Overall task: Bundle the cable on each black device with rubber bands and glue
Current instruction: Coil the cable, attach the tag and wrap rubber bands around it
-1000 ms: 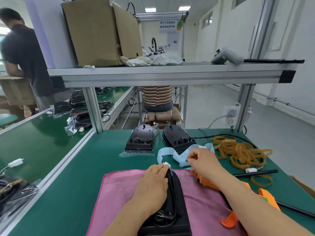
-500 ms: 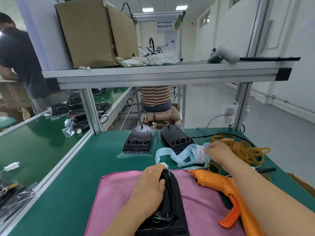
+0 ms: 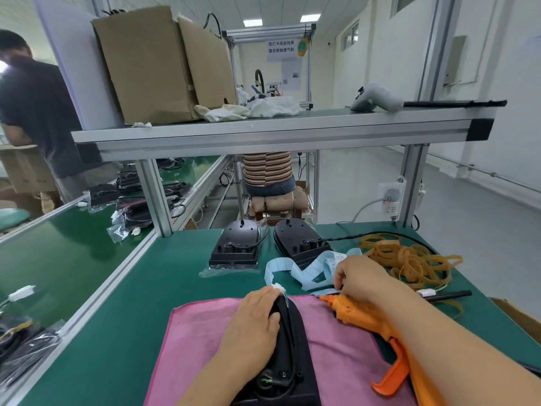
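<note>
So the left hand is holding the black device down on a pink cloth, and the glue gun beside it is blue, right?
Not quite. The head view shows the glue gun is orange, not blue. The left hand does hold the black device down on the pink cloth.

Pink cloth (image 3: 199,332) — cardboard box (image 3: 146,68)
</note>
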`<state>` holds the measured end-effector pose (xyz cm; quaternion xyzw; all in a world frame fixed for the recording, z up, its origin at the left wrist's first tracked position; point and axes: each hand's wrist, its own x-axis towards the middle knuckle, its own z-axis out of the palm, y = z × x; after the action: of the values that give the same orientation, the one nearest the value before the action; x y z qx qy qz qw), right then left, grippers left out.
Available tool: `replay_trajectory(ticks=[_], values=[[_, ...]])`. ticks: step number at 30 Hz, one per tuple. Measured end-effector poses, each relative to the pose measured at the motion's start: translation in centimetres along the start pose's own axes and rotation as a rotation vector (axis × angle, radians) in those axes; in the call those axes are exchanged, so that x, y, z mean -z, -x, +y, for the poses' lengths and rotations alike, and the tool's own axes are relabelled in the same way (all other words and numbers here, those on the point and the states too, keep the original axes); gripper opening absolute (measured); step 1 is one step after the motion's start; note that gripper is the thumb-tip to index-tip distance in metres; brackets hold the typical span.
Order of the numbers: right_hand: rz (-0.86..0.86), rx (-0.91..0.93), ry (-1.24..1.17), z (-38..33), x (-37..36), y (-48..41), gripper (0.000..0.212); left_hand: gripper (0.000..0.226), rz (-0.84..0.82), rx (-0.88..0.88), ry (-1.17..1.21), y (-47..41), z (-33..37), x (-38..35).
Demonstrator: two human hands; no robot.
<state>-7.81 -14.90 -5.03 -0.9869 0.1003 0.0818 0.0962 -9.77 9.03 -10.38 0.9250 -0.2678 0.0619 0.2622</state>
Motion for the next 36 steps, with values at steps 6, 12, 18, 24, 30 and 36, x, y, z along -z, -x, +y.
replay_trajectory(ticks=[6,12,18,24,30,36], values=[[0.099,0.038,0.004,1.0,-0.9,-0.3,0.022,0.046,0.002,0.0,0.01,0.1,0.0,0.0],[0.414,0.018,-0.644,1.3,-1.6,0.5,0.021,0.046,0.093,0.073,0.084,-0.3,0.3,0.6],[0.357,0.025,-1.231,-0.1,-2.3,1.7,0.005,0.016,0.311,0.092,0.39,-2.5,4.1,2.5],[0.204,0.027,-1.564,-1.5,-2.4,3.0,0.014,0.014,0.247,0.103,0.477,-4.1,6.1,1.8],[0.139,0.057,-1.593,-2.0,-2.2,3.6,0.02,0.012,0.22,0.093,0.48,-4.5,6.3,0.9],[0.106,-0.081,-1.751,-2.6,-2.6,3.6,0.01,0.014,0.265,0.008,0.253,-4.5,6.0,0.2]])
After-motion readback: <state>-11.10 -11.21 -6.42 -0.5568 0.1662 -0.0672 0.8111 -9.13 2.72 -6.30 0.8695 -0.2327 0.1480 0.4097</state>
